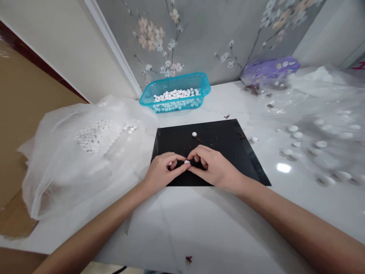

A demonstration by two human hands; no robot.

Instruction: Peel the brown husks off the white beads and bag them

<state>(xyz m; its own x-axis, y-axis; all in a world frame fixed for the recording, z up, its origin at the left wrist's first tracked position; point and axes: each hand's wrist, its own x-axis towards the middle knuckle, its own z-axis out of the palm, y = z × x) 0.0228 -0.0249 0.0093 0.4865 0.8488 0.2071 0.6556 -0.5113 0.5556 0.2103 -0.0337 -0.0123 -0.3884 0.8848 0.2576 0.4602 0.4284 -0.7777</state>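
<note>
Above the black mat [222, 148], a small white ball [187, 162] sits between the fingertips of both hands. My left hand [164, 169] is closed, with thumb and index finger pinched at the ball's left side. A second white ball [170, 163] shows in the curl of its fingers. From the right, my right hand [212, 165] pinches at the same ball with thumb and index finger; any tiny piece between those tips is too small to make out. Just beyond the hands, another white ball [194, 134] lies on the mat beside a dark red-brown twig-like piece [197, 139].
A blue basket [174, 103] of white balls stands at the back. On the left lies a translucent bag [65, 167] with white balls. Loose white balls [321, 144] and clear plastic [319, 95] spread at right, near a purple package [270, 70]. A red-brown piece [189, 260] lies near the front edge.
</note>
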